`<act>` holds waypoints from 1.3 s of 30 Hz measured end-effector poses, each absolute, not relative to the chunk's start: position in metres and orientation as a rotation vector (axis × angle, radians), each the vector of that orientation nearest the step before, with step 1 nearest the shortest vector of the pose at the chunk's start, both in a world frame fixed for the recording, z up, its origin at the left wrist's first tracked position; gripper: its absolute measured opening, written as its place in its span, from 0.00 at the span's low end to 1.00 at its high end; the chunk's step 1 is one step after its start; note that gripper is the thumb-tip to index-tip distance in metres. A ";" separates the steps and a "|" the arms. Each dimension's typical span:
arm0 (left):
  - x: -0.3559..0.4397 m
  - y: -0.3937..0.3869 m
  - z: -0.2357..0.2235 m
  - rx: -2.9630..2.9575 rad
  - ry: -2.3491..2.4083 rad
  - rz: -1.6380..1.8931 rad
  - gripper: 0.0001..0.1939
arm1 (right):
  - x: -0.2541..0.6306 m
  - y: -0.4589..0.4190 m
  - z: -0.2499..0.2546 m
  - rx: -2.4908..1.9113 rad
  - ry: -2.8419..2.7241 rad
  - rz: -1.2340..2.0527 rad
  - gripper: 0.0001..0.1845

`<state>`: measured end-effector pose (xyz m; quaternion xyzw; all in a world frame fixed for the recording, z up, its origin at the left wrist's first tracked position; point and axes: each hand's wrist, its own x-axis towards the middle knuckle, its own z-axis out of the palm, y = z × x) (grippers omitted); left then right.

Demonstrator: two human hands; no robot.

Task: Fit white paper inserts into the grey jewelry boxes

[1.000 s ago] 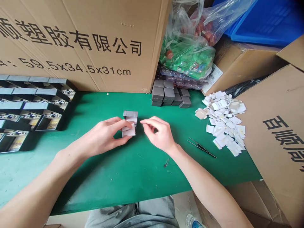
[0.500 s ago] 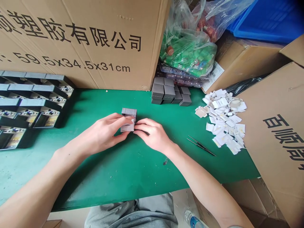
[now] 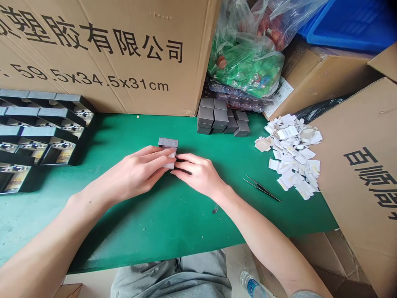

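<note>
A small grey box (image 3: 168, 142) rests on the green table (image 3: 173, 219) between my two hands. Its far end shows, while my fingers hide much of the rest. A white piece (image 3: 169, 165) lies in or on the near part of the box. My left hand (image 3: 141, 169) is closed on the box from the left, its fingers reaching over the white piece. From the right, my right hand (image 3: 198, 171) pinches the box's near right side with thumb and fingertips. Metal tweezers (image 3: 263, 188) lie to the right of my right hand.
Grey boxes (image 3: 214, 118) stand stacked at the back, beside bags of green parts (image 3: 245, 70). White scraps (image 3: 296, 155) are heaped at right. Open black cases (image 3: 58, 136) stand at left. Large cartons (image 3: 124, 58) border the table, and a bottle (image 3: 252, 285) is below it.
My left fingers have slid further over the white piece and straightened, covering more of it. My right hand stays at the box's side. The view has shifted slightly.
</note>
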<state>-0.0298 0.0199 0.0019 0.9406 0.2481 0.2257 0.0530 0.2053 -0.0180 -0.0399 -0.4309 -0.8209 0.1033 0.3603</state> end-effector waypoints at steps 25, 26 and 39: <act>-0.029 0.016 0.019 2.275 1.191 1.147 0.18 | 0.222 -0.012 -0.034 -1.056 -2.054 0.381 0.14; -0.028 0.021 0.014 2.203 1.119 1.068 0.27 | 0.224 -0.012 -0.033 -1.069 -2.027 0.380 0.15; -0.019 0.026 -0.006 2.118 0.906 0.748 0.36 | 0.202 -0.026 -0.025 -1.244 -2.011 0.261 0.12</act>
